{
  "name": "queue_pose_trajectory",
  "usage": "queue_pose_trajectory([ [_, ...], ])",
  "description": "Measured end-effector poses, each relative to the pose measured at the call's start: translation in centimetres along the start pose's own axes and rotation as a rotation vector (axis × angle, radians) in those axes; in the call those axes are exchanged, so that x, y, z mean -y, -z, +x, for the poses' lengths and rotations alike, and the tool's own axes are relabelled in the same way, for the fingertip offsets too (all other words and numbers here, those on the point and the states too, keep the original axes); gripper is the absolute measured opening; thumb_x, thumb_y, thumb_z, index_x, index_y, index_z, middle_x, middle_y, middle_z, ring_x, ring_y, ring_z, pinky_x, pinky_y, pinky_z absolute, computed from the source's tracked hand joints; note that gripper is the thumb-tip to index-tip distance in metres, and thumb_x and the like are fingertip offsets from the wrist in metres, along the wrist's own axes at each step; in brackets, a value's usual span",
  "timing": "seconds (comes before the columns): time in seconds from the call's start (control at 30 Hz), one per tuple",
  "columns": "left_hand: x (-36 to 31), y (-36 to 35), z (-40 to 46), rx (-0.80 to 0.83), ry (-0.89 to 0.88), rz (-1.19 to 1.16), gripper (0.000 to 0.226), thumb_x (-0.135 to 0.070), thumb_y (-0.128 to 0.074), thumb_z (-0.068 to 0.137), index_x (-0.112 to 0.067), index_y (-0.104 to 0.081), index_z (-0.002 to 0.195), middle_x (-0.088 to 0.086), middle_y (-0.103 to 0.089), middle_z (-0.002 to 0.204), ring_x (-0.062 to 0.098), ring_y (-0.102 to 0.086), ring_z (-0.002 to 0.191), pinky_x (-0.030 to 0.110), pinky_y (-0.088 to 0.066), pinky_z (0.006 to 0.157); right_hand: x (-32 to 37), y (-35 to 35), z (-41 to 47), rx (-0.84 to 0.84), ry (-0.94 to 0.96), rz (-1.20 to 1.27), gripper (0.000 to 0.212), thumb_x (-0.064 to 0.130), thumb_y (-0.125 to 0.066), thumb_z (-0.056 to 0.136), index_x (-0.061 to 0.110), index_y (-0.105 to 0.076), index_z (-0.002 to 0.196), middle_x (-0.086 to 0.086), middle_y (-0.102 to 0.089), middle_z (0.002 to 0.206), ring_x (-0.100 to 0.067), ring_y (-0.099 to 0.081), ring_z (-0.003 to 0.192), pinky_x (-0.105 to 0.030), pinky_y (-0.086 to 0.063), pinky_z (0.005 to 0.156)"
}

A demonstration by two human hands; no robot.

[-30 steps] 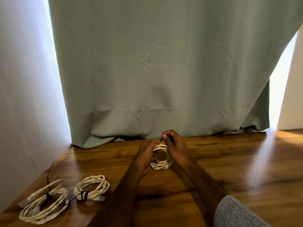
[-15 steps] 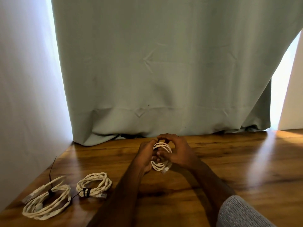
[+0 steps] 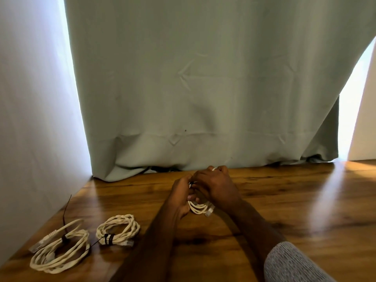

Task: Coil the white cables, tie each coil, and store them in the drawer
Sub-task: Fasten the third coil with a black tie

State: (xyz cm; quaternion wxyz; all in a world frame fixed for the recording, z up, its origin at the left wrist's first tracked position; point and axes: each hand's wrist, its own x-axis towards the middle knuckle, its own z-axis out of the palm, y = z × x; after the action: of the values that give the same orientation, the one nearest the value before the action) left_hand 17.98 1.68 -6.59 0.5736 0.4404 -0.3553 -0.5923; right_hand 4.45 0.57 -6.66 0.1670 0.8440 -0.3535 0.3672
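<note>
Both hands, L (image 3: 180, 197) & R (image 3: 216, 186), curled round small coil (image 3: 198, 207).

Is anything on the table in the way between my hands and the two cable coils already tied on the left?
Nothing visible: bare wooden table lies between the left hand and the smaller tied coil; the larger tied coil lies beyond it.

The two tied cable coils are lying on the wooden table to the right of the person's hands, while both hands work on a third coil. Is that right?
Not quite. The head view shows the two tied coils, the larger coil and the smaller coil, lying on the wooden table to the left of the hands. The left hand and right hand do hold a third coil.
</note>
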Motion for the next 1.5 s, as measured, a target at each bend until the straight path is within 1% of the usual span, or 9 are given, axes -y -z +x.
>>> queue_pose_trajectory([
  [0.17, 0.2, 0.2, 0.2, 0.003, 0.016, 0.028, 0.036, -0.017, -0.040, 0.095, -0.015, -0.055, 0.062, -0.001, -0.037, 0.044, 0.009, -0.023, 0.034, 0.020, -0.025, 0.043, -0.4, 0.0, 0.1, 0.014, -0.059, 0.126, 0.027, 0.042, -0.046, 0.096, 0.032, -0.070, 0.104, 0.014, -0.072, 0.103, -0.011, -0.061, 0.094, -0.039, -0.036, 0.084],
  [0.3, 0.1, 0.0, 0.2, 0.041, -0.014, 0.079, 0.042, -0.015, -0.040, 0.093, -0.018, -0.056, 0.055, -0.001, -0.030, 0.044, 0.010, -0.018, 0.036, 0.020, -0.023, 0.043, -1.5, -0.1, 0.0, 0.029, -0.102, 0.381, 0.017, 0.036, -0.054, 0.098, 0.024, -0.066, 0.100, 0.008, -0.066, 0.097, -0.012, -0.060, 0.090, -0.044, -0.050, 0.079],
  [0.43, 0.1, -0.2, -0.1, 0.071, -0.042, 0.123, 0.040, -0.016, -0.041, 0.093, -0.018, -0.059, 0.057, -0.001, -0.029, 0.046, 0.011, -0.018, 0.039, 0.025, -0.021, 0.048, -1.7, 0.6, 0.2, 0.047, -0.088, 0.501, 0.004, 0.014, -0.061, 0.098, 0.014, -0.065, 0.097, 0.000, -0.060, 0.098, -0.012, -0.059, 0.087, -0.029, -0.051, 0.074],
  [0.5, 0.0, -0.1, -0.2, 0.096, -0.059, 0.135, 0.035, -0.022, -0.045, 0.097, -0.016, -0.061, 0.067, -0.002, -0.031, 0.046, 0.011, -0.020, 0.040, 0.027, -0.021, 0.049, -1.8, 1.2, 0.1, 0.041, -0.105, 0.544, 0.003, 0.013, -0.064, 0.097, 0.012, -0.067, 0.097, 0.001, -0.065, 0.096, -0.012, -0.062, 0.088, -0.021, -0.048, 0.070],
  [0.67, -0.2, -0.4, -1.1, 0.192, -0.095, 0.166, 0.039, -0.046, -0.051, 0.100, -0.013, -0.065, 0.085, -0.007, -0.047, 0.043, 0.008, -0.027, 0.040, 0.025, -0.022, 0.050, -2.3, 2.3, -0.2, 0.027, -0.273, 0.743, 0.005, 0.010, -0.067, 0.096, 0.008, -0.071, 0.095, -0.002, -0.074, 0.088, -0.015, -0.071, 0.081, -0.025, -0.055, 0.069],
  [0.8, -0.1, -0.1, -0.4, 0.312, 0.003, 0.066, 0.049, -0.059, -0.046, 0.096, -0.016, -0.061, 0.078, -0.005, -0.030, 0.043, 0.008, -0.021, 0.035, 0.023, -0.020, 0.045, -2.2, 2.2, -0.3, 0.026, -0.416, 0.899, 0.006, 0.012, -0.065, 0.097, 0.010, -0.070, 0.093, -0.003, -0.072, 0.086, -0.015, -0.068, 0.080, -0.029, -0.055, 0.074],
  [0.93, 0.3, 0.2, 0.1, 0.316, -0.097, 0.057, 0.026, -0.032, -0.050, 0.100, -0.011, -0.061, 0.090, -0.003, -0.031, 0.047, 0.007, -0.023, 0.035, 0.024, -0.026, 0.045, -2.3, 2.4, -0.5, 0.055, -0.485, 1.043, 0.010, 0.011, -0.062, 0.099, 0.011, -0.068, 0.091, -0.002, -0.070, 0.081, -0.011, -0.064, 0.076, -0.027, -0.053, 0.070],
  [1.27, 0.0, 1.2, 0.1, 0.394, -0.159, 0.120, 0.021, -0.021, -0.059, 0.097, -0.007, -0.075, 0.097, 0.007, -0.057, 0.068, 0.012, -0.049, 0.044, 0.029, -0.050, 0.052, -2.2, 2.6, -0.4, 0.001, -0.524, 1.006, 0.014, 0.007, -0.063, 0.098, 0.014, -0.068, 0.088, 0.001, -0.070, 0.077, -0.010, -0.065, 0.072, -0.024, -0.053, 0.068],
  [1.5, -0.3, 0.8, 0.2, 0.415, -0.191, 0.165, 0.025, -0.029, -0.074, 0.082, -0.009, -0.074, 0.098, 0.000, -0.045, 0.060, 0.007, -0.040, 0.045, 0.030, -0.050, 0.053, -2.3, 2.2, -0.2, -0.071, -0.528, 0.940, 0.011, 0.008, -0.064, 0.097, 0.015, -0.069, 0.090, 0.004, -0.070, 0.078, -0.006, -0.065, 0.074, -0.021, -0.053, 0.069],
])
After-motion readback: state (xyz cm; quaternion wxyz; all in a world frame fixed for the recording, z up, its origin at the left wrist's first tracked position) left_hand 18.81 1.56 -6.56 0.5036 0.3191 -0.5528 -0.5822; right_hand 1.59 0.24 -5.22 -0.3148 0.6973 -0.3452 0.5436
